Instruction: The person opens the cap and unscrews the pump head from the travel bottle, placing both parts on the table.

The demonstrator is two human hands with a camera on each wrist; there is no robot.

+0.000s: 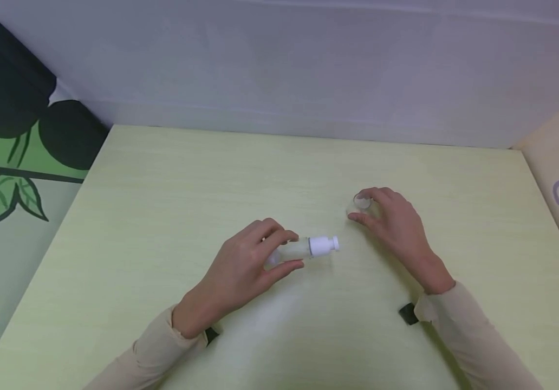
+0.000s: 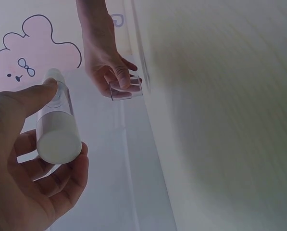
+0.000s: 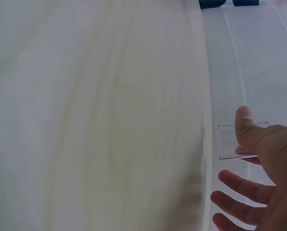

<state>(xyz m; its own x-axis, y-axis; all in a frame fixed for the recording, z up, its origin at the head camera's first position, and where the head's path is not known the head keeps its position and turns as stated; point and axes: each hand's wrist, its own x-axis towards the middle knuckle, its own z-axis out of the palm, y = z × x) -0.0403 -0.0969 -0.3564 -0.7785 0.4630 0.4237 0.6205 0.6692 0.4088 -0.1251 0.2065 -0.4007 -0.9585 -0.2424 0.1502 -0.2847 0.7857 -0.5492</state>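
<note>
We see the clear pump bottle (image 1: 295,249) held above the middle of the worktop (image 1: 187,179), lying almost level, with its white pump top (image 1: 322,245) pointing towards the person's right side. Our left grip (image 1: 242,262) is curled round the lower part of the body, thumb on one side and fingers on the other, which we take as a way of steadying the bottle while leaving the pump end uncovered. Beyond that end, and apart from it, we find the clear cap (image 1: 362,203), pinched in our right grip (image 1: 398,222). In the right wrist view the thumb lies across its wall and three fingers spread clear of it; such a light hold probably suits a thin, hollow piece that could slip or flex if squeezed. Whether the cap touches the worktop we cannot tell. Farther out, a pale backdrop sheet (image 1: 284,65) rises behind the worktop's far edge.
</note>
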